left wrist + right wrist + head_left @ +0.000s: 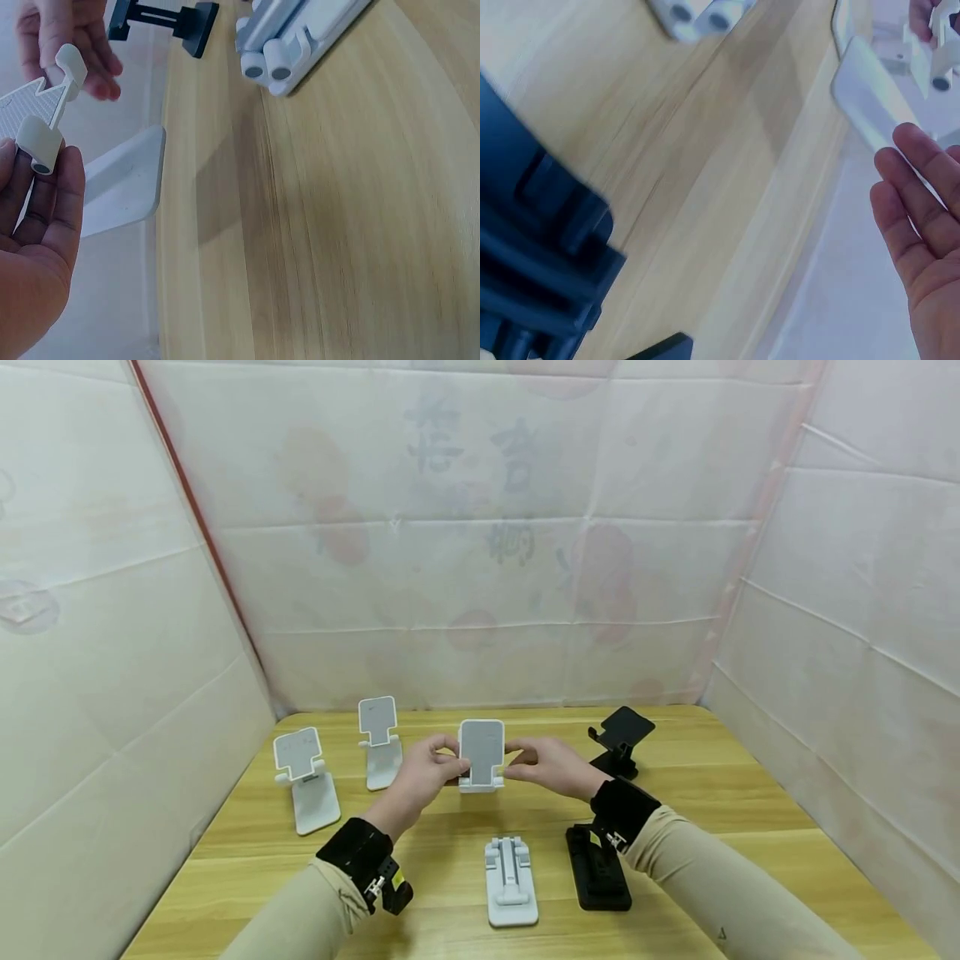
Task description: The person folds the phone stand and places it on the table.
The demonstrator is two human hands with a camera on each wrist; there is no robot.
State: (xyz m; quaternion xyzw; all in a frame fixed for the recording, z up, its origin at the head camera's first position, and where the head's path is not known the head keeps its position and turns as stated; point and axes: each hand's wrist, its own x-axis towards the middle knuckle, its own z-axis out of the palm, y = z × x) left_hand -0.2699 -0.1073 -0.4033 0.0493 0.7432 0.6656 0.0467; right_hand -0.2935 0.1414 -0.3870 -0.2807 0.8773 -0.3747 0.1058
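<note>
I hold a white phone stand (481,752) upright just above the wooden table (750,827), at its middle. My left hand (427,770) grips its left side; in the left wrist view its hooked lip (41,142) lies against my left fingers (45,210). On the other side, my right hand (546,766) touches the stand's right edge. Its fingers (922,217) look straight and relaxed in the right wrist view. The stand's base (124,187) hangs below the hands.
Two unfolded white stands (306,777) (380,742) stand at the back left and an unfolded black one (619,739) at the back right. A folded white stand (512,882) and a folded black stand (597,870) lie near me. White sheets wall in the table.
</note>
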